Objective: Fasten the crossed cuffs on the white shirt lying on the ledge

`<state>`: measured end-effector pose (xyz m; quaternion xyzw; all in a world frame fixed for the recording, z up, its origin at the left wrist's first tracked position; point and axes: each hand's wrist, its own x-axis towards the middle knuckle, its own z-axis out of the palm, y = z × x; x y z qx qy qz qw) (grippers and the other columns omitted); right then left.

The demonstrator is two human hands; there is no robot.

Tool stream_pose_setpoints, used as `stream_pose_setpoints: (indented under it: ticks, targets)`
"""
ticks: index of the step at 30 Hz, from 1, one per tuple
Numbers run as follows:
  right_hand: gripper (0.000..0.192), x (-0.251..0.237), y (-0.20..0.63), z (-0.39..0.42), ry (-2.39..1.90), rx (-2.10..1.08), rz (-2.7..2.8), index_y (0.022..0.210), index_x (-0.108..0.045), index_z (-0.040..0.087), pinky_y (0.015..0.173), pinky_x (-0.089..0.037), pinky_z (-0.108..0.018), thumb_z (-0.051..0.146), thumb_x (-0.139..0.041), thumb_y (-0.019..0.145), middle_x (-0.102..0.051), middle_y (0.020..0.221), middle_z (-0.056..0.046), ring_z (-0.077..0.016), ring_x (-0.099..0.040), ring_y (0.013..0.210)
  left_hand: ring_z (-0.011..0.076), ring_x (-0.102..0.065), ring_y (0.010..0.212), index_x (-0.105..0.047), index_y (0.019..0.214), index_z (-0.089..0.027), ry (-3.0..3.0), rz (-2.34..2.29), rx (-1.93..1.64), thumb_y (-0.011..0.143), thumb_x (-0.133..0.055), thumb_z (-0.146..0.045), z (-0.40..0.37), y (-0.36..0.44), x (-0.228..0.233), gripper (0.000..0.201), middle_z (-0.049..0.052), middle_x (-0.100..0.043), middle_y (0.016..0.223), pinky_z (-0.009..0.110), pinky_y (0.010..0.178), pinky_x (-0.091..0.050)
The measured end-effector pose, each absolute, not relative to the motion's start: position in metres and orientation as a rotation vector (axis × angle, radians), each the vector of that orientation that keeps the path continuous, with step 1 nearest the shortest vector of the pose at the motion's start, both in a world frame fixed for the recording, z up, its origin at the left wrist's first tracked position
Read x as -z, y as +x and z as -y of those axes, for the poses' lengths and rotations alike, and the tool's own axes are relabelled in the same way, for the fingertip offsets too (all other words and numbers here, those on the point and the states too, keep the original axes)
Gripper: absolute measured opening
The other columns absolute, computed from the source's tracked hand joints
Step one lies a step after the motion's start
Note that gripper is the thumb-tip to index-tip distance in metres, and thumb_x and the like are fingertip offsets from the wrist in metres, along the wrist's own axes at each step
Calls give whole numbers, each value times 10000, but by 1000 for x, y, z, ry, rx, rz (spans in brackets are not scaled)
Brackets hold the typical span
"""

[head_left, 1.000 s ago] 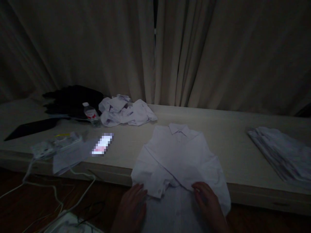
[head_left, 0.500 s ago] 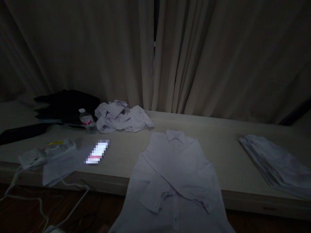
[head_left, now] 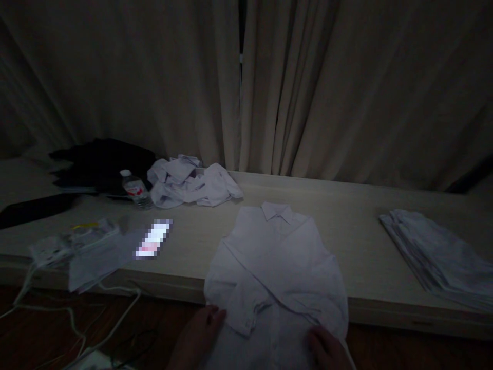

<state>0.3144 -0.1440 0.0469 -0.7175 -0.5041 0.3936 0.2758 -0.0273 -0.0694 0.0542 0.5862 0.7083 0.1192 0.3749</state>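
A white button-up shirt (head_left: 277, 257) lies front up, its collar toward the curtain and both sleeves crossed over its front. The lower part hangs past the ledge's front edge toward me. My left hand (head_left: 202, 329) is closed on the shirt's left side, just below the ledge, with its fingers curled at the cloth. On the other side my right hand (head_left: 327, 349) is closed on the cloth below the sleeve cuff. The shirt's hem is out of view or hidden low in the frame.
On the pale ledge (head_left: 365, 226), a stack of folded white shirts (head_left: 439, 257) lies right. A crumpled white garment pile (head_left: 192, 182), water bottle (head_left: 134, 190), black clothes (head_left: 103, 164), bright blurred-out phone-like object (head_left: 154, 239) and power strips (head_left: 73, 244) are left. White cables (head_left: 73, 313) trail down to the floor.
Both my hands have come into view at the bottom and now grip the shirt's sides. The shirt's lower sides are drawn inward. The other things stay in place.
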Motion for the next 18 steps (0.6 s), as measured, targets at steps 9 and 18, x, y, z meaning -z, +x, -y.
stream_pose_setpoints:
  ticks: [9, 18]
  targets:
    - [258, -26, 174, 100, -1709, -1289, 1423, 808, -548, 175, 671, -398, -291, 424, -501, 760, -583, 744, -26, -170, -534, 716, 193, -590, 751, -539, 687, -194, 1526, -1677, -445, 741, -399, -449, 65, -25, -39, 295, 39, -635, 740, 283, 697, -426]
    - [447, 1, 166, 112, -1393, -1706, 940, 847, -516, 195, 444, -309, -229, 559, -623, 611, -510, 618, 43, -98, -427, 498, 146, -527, 532, -467, 736, -211, 936, -1540, -664, 659, -499, -598, 68, -8, -46, 396, -48, -508, 557, 283, 505, -462]
